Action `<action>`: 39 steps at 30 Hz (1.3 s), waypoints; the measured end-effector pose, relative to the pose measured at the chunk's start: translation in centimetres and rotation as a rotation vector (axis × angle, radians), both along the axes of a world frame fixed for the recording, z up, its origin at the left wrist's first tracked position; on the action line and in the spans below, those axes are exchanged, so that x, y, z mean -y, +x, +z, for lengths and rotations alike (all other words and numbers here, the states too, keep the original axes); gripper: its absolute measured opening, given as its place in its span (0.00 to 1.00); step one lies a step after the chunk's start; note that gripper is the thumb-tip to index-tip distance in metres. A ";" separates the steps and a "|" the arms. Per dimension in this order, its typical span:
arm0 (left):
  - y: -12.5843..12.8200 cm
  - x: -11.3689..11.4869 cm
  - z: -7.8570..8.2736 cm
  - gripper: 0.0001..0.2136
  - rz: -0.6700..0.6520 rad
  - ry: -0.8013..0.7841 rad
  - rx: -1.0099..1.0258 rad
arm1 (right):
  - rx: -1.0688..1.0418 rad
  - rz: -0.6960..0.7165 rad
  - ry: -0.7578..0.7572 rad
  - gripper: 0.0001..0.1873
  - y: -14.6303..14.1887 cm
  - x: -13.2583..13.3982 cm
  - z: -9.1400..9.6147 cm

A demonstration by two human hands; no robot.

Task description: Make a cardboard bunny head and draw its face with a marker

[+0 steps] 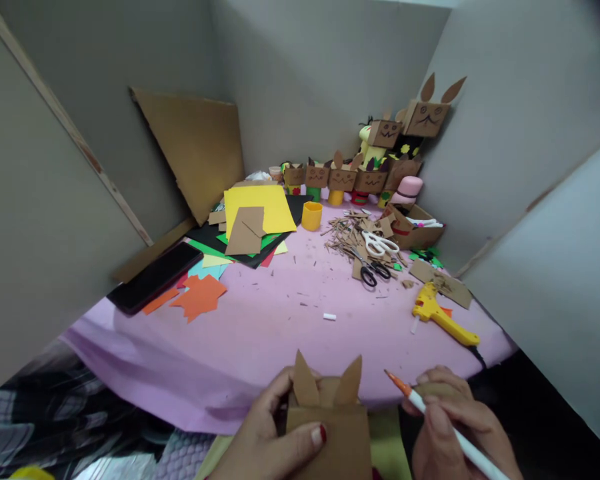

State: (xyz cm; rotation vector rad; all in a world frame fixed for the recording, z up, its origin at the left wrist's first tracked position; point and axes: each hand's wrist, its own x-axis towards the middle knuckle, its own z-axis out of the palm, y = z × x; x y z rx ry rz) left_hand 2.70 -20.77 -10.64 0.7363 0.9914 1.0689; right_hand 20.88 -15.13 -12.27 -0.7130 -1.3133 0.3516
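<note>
At the bottom middle my left hand (265, 437) grips a brown cardboard box (337, 437) with two pointed ears, thumb across its front. My right hand (450, 430) is closed round a white pen with an orange tip (420, 402). The tip points up and left, just right of the box and apart from it. Both hands are near the front edge of the pink-covered table (260, 327).
A yellow glue gun (443, 315) lies right. Two pairs of scissors (375, 257) rest among cardboard scraps. Coloured paper sheets (255, 213), a yellow cup (311, 215) and a black phone (155, 277) lie left. Finished cardboard figures (360, 177) line the back wall by a small open box (420, 230).
</note>
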 end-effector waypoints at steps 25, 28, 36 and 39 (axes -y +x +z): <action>-7.2 -15.7 1.8 0.32 0.192 0.458 -0.273 | 0.339 0.636 -0.589 0.31 -4.1 -12.0 1.3; -7.2 -18.0 2.9 0.33 0.147 0.506 -0.274 | 0.209 0.821 -0.623 0.32 -5.4 -15.4 2.0; -7.2 -22.9 1.9 0.39 0.145 0.555 -0.321 | 0.004 0.893 -0.568 0.35 -8.0 -21.1 -0.6; -7.3 -23.5 0.3 0.44 0.173 0.539 -0.335 | -0.012 0.917 -0.557 0.33 -8.4 -21.4 -2.1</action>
